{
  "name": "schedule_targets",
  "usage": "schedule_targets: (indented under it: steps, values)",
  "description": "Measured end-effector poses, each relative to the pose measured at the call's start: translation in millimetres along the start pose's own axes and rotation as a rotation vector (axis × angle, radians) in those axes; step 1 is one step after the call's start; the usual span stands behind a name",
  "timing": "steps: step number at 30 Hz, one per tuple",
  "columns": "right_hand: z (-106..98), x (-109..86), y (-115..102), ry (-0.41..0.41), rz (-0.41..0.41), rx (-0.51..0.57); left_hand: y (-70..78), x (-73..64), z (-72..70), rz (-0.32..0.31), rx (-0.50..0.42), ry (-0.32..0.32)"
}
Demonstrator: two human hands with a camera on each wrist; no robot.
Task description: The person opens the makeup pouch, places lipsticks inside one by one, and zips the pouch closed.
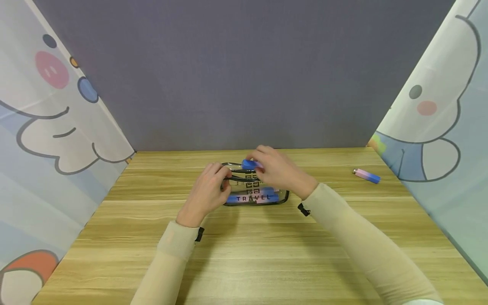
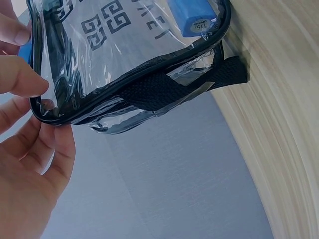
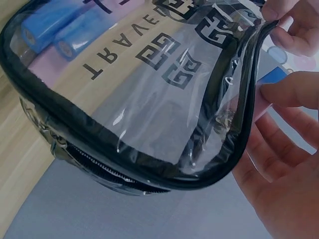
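A clear zip pouch (image 1: 244, 186) with black piping and the word TRAVEL stands at the middle of the table. My left hand (image 1: 206, 188) pinches its upper left edge between thumb and fingers. Over the mouth of the pouch, my right hand (image 1: 276, 169) holds a blue-and-pink tube (image 1: 249, 164), its blue end pointing left. In the right wrist view this tube (image 3: 273, 79) shows behind the pouch's top edge, between thumb and fingers. Several similar tubes (image 1: 268, 197) lie along the bottom inside the pouch. A black fabric tab (image 2: 232, 72) sticks out from the pouch's side.
Another pink-and-blue tube (image 1: 367, 176) with a metal tip lies on the wooden table (image 1: 244, 254) at the far right. A grey panel (image 1: 244, 76) rises behind the table, and cartoon-printed curtains (image 1: 434, 118) flank both sides.
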State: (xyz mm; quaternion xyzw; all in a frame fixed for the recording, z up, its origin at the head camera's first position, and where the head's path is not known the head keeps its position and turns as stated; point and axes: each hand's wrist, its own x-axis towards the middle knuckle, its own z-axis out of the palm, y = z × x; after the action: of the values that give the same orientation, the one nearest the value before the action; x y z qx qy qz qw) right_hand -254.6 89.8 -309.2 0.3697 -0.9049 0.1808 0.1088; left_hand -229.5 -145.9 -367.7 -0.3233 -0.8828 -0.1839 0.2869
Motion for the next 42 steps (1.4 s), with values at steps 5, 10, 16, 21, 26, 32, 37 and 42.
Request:
schedule_targets:
  steps: [5,10,16,21,26,32,37,42]
  values:
    - [4,2.3,0,-0.021,0.017,0.019,0.1,0.2,-0.2,0.009,-0.010,0.003]
    - [7,3.7,-2,-0.060,0.044,0.031,-0.2,0.2,0.1,0.013,-0.016,0.004]
    - [9,6.5,-4,-0.095,0.057,0.018,-0.8,-0.1,0.0,0.011,-0.019,0.010]
    - [9,9.6,-6,-0.127,0.070,0.011,-0.7,-0.5,-0.7,0.007,-0.021,0.009]
    - [9,11.5,-8,-0.163,0.077,0.011,-0.2,-0.5,-1.0,0.006,-0.015,0.003]
    - [9,12.1,-8,-0.186,0.085,-0.003,0.4,-0.2,-0.9,0.004,-0.010,-0.002]
    - [9,13.5,-10,-0.210,0.089,-0.001,0.9,-0.7,-1.2,0.004,-0.008,0.000]
    - [8,14.0,-11,-0.220,0.103,0.001,1.4,-1.5,-1.1,0.001,-0.003,0.002]
